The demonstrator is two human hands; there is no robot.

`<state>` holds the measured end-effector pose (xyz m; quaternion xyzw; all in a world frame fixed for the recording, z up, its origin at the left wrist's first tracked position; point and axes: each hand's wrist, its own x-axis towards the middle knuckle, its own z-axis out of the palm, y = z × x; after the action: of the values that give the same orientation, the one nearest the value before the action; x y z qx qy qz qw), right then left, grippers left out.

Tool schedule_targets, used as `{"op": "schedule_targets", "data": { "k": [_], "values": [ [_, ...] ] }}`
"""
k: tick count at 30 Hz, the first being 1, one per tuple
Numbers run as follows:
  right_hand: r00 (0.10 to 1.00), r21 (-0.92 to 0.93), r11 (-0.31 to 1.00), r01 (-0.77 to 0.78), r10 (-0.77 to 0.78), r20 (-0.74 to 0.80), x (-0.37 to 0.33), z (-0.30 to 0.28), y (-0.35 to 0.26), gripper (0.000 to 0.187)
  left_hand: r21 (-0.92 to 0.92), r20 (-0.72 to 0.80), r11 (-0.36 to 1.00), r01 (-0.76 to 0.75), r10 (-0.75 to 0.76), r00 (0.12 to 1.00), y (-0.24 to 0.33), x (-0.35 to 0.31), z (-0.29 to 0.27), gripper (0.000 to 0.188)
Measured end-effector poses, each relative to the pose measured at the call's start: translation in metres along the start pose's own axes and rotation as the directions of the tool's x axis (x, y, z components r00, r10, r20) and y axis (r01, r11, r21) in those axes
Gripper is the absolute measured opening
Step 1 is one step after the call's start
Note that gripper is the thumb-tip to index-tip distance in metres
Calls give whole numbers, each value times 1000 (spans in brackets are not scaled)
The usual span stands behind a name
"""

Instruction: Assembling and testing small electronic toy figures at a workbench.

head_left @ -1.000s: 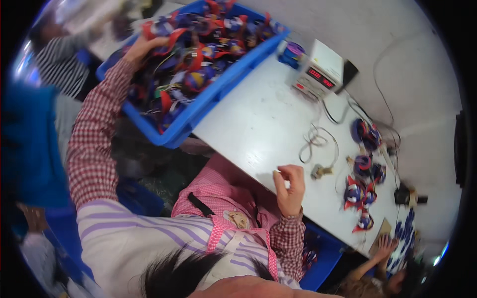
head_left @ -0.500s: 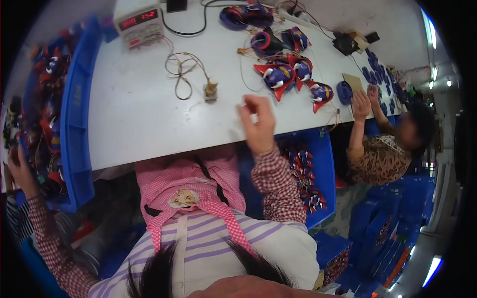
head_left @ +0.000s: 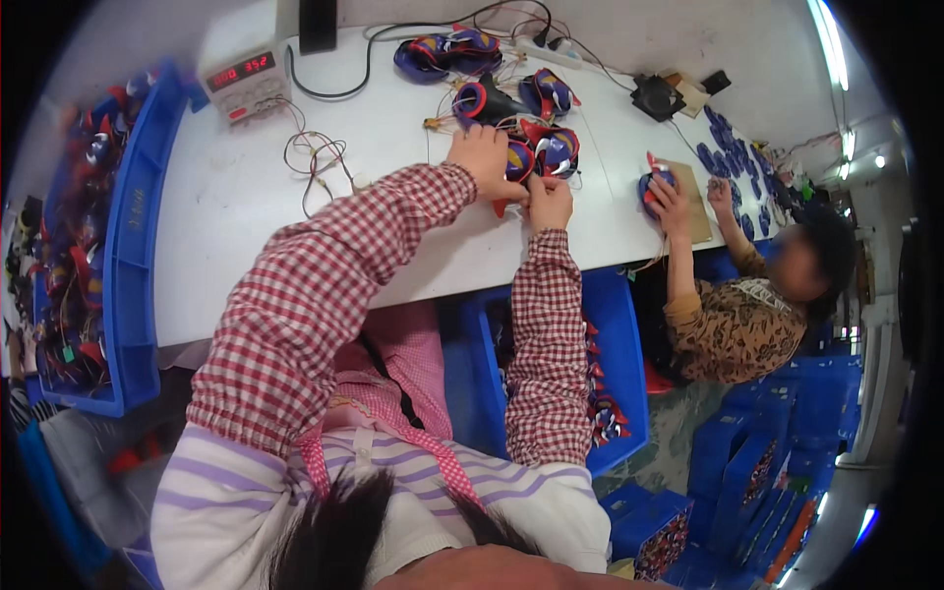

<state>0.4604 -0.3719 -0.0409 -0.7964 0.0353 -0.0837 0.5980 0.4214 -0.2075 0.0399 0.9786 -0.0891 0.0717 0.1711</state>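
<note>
On the white table (head_left: 413, 258), both my hands are at one purple-and-red plastic toy part (head_left: 519, 160) with a yellow patch. My left hand (head_left: 479, 160) is closed round its left side. Fingers of my right hand (head_left: 550, 204) pinch at its near right edge; the exact grip is partly hidden. A similar part (head_left: 559, 149) with a white tusk touches it on the far right. Behind lie several more such parts with thin wires, among them a dark-necked one (head_left: 482, 101) and another purple part (head_left: 548, 91).
A power supply (head_left: 239, 84) with a red display and tangled wires (head_left: 315, 157) stands at back left. Blue bins of toy parts sit at left (head_left: 138, 226) and below the table edge (head_left: 629, 374). At right a co-worker (head_left: 742, 324) holds another part (head_left: 654, 185) by a brown board (head_left: 693, 202).
My left hand has come from the left bin to the table parts. My right hand has moved from above the table to the same part. The co-worker now holds a toy part.
</note>
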Motion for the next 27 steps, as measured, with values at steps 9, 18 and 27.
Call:
{"op": "schedule_targets", "data": {
  "k": [9, 18, 27],
  "values": [
    [961, 264, 958, -115, 41, 273, -59, -55, -27, 39, -303, 62, 950, 81, -65, 996, 4, -46, -22, 86],
    [812, 604, 665, -439, 6, 584, -139, -122, -75, 20, -185, -211, 868, -461, 423, 881, -7, -206, -195, 73],
    [588, 372, 660, -653, 132, 798, -242, -3, -79, 30, 472, 109, 865, -168, 133, 985, -118, -318, -203, 72]
  ]
}}
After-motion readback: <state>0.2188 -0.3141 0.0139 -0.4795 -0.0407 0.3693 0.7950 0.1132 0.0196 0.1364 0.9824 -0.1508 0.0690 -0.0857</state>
